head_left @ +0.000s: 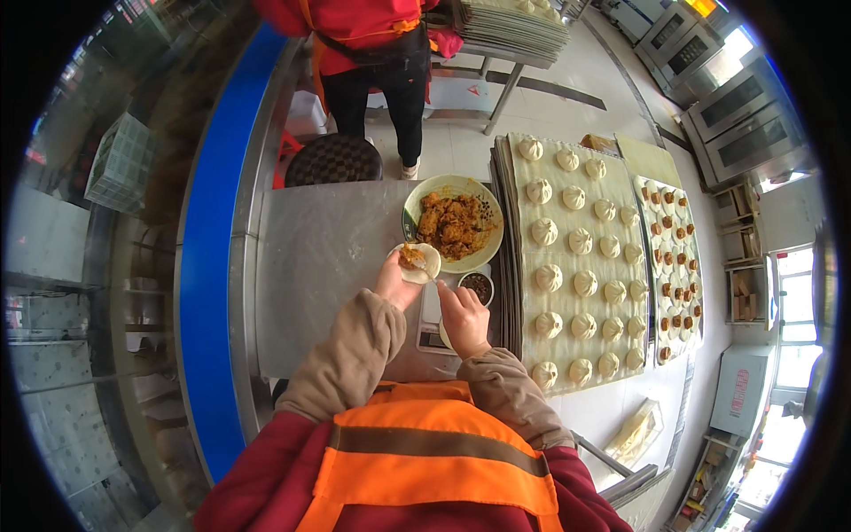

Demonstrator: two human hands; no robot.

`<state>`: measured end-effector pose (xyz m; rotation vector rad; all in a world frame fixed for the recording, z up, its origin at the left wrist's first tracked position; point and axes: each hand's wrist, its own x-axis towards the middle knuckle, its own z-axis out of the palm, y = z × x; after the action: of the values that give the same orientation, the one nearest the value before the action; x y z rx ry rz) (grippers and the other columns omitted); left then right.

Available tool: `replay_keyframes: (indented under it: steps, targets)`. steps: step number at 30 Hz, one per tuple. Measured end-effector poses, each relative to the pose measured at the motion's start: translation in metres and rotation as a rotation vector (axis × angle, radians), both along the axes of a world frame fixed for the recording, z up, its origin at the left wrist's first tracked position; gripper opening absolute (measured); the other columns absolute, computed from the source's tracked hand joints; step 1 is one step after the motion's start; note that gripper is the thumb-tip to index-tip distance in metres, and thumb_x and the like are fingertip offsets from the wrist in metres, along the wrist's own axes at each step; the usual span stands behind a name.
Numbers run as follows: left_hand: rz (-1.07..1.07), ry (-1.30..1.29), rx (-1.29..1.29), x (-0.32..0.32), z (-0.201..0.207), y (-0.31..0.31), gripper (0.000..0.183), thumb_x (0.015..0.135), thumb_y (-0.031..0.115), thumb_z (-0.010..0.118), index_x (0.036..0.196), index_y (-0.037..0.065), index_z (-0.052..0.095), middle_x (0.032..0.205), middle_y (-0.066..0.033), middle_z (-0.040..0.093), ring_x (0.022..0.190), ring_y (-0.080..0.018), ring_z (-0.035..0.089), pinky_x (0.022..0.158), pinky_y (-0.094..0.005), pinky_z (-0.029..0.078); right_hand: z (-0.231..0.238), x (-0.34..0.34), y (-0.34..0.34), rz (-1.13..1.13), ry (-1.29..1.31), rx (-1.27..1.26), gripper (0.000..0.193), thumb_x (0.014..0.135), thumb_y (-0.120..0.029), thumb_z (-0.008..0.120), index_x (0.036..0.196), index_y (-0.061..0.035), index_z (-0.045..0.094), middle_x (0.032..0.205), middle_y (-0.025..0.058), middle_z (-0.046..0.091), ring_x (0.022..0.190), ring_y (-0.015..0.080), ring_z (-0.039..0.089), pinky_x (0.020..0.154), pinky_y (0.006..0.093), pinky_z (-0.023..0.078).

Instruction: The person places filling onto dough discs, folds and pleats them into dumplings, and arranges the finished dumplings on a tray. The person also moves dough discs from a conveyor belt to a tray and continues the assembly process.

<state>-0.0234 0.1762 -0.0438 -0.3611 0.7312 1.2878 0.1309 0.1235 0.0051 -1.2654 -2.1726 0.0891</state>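
Observation:
A round dough wrapper (427,258) with reddish-brown filling (412,257) on it rests in my left hand (395,285), whose fingers curl under its edge. My right hand (464,317) is closed around the handle of a thin metal utensil (429,273), its tip over the wrapper; the tip's shape is hard to make out. Just beyond both hands stands a large pale bowl (498,222) heaped with chunky filling. Close to my right knuckles is a small bowl of dark bits (478,285). Partly under my right hand lies a pale flat device (431,306), perhaps a scale.
Right of the metal table (310,257), a tall stack of trays carries rows of pleated buns (581,241). Farther right, another tray holds filled open wrappers (675,266). A round stool (333,160) stands at the far edge, near a person in red (372,44).

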Motion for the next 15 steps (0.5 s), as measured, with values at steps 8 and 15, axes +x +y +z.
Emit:
replay_keyframes:
  steps: [8, 15]
  targets:
    - [-0.016, 0.016, 0.041, -0.024, 0.017, -0.010, 0.027, 0.097, 0.023, 0.044, 0.115, 0.004, 0.053, 0.115, -0.0113, 0.058, 0.107, -0.0271, 0.055, 0.095, -0.0463, 0.044, 0.023, 0.024, -0.006, 0.066, 0.255, -0.157, 0.024, 0.076, -0.001, 0.064, 0.099, -0.0038, 0.067, 0.067, 0.0050, 0.054, 0.059, 0.0159, 0.055, 0.050, 0.0285, 0.044]
    - [-0.026, 0.273, 0.096, -0.032, 0.001, -0.026, 0.025, 0.090, 0.021, 0.061, 0.112, 0.009, 0.055, 0.109, -0.0055, 0.060, 0.101, -0.0227, 0.059, 0.090, -0.0408, 0.048, -0.010, 0.025, 0.030, -0.280, 0.312, -0.554, 0.017, 0.088, -0.014, 0.059, 0.095, -0.0010, 0.066, 0.071, 0.0096, 0.065, 0.062, 0.0182, 0.061, 0.058, 0.0316, 0.048]
